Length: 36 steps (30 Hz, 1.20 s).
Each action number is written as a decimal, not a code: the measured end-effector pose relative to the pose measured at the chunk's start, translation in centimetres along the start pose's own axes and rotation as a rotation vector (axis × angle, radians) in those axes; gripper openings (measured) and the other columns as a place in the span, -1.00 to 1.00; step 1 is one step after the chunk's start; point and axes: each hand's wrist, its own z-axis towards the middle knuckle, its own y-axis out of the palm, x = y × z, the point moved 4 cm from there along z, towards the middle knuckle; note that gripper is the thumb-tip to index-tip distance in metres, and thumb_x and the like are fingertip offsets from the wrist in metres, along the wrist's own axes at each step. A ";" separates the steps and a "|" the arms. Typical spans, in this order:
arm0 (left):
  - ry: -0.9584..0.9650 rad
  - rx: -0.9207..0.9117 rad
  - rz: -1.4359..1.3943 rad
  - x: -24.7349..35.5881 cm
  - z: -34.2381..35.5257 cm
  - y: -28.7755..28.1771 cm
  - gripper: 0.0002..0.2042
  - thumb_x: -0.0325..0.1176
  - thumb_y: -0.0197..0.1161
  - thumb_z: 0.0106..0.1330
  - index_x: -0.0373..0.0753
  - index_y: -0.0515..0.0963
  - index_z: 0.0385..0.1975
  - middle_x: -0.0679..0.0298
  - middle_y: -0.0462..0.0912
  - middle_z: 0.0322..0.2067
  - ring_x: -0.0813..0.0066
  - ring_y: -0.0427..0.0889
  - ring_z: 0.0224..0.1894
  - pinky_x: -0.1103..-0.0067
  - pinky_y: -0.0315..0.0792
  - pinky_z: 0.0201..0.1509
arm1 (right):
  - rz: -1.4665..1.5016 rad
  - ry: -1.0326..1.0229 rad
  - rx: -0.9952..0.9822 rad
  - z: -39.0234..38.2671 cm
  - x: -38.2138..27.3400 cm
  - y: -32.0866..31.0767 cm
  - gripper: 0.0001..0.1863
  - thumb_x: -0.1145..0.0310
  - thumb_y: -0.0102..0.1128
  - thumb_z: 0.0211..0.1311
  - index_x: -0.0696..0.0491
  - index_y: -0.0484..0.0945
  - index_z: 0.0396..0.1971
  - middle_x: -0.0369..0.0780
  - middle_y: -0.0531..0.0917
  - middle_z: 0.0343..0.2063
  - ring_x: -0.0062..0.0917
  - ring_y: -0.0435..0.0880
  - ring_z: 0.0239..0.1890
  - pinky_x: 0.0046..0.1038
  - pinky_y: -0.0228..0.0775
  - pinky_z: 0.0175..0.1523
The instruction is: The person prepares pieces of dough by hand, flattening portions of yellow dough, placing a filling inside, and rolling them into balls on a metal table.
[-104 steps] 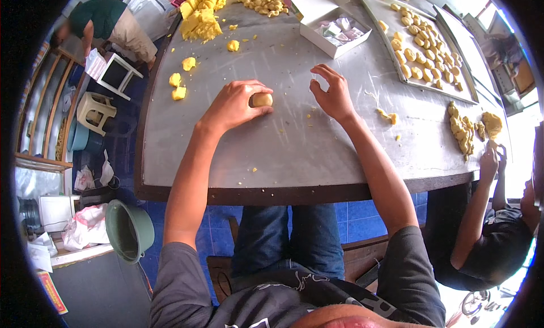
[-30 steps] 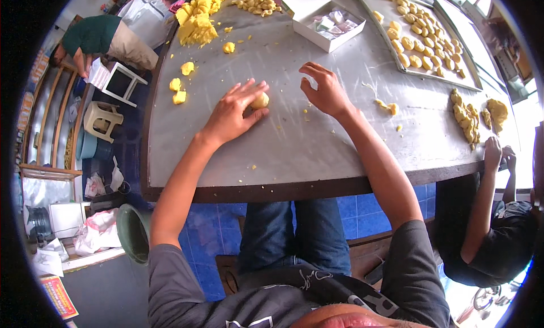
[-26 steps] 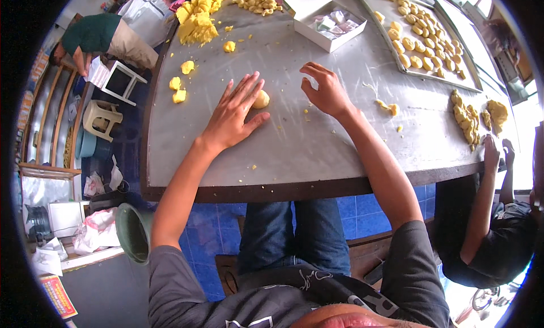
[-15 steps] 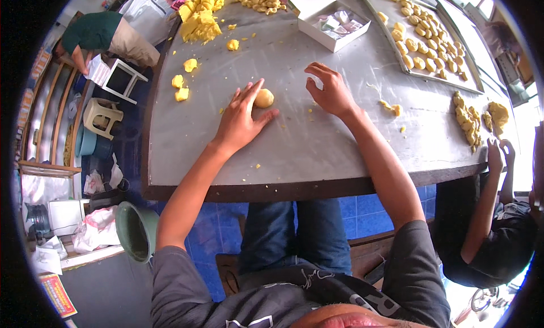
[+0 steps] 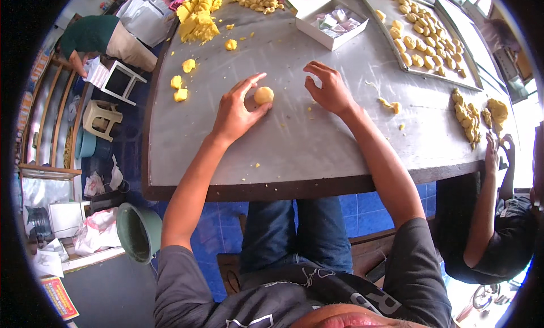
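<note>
A round, pale yellow dough ball sits on the metal tabletop. Curved around its left side is my left hand, fingers and thumb spread, the thumb tip at the ball's lower edge; whether it touches I cannot tell. My right hand hovers over or rests on the table to the right of the ball, fingers loosely bent and apart, holding nothing. Small yellow lumps lie left of my left hand. A scrap of dough is to the right of my right hand.
At the far left is a heap of yellow filling, beside pale pieces. A white box of small packets and a tray of shaped dough stand farther right. Near a co-worker's hands lies more dough. Another person bends at left.
My left hand has drawn back off the ball's upper left side, and its fingers and thumb have opened wider around it. My right hand has hardly moved.
</note>
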 end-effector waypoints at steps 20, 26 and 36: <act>0.111 -0.146 -0.002 -0.4 0.5 -0.2 -0.56 -0.33 0.40 0.06 -0.20 0.54 -0.01 0.15 0.61 -0.08 0.18 0.56 0.01 0.39 0.34 0.22 | -0.023 -0.023 -0.021 0.1 -0.2 0.4 -0.73 0.51 0.06 0.11 0.28 0.51 -0.17 0.00 0.58 -0.19 -0.07 0.57 -0.16 -0.26 0.44 -0.05; 0.125 -0.310 0.198 0.9 2.0 0.3 -0.64 -0.34 0.36 0.10 -0.20 0.56 -0.07 0.15 0.61 -0.11 0.17 0.57 -0.04 0.38 0.39 0.13 | -0.052 -0.021 0.036 -0.3 0.7 -0.1 -0.76 0.50 0.10 0.11 0.24 0.53 -0.20 -0.03 0.59 -0.18 -0.09 0.58 -0.19 -0.30 0.45 -0.09; 0.041 -0.253 0.274 1.0 2.5 0.9 -0.61 -0.30 0.26 0.22 -0.20 0.49 0.06 0.15 0.58 -0.03 0.24 0.55 0.01 0.42 0.39 0.10 | -0.043 -0.091 0.015 -0.3 0.5 -0.3 -0.74 0.49 0.08 0.12 0.24 0.52 -0.18 -0.03 0.58 -0.18 -0.11 0.57 -0.14 -0.28 0.45 -0.06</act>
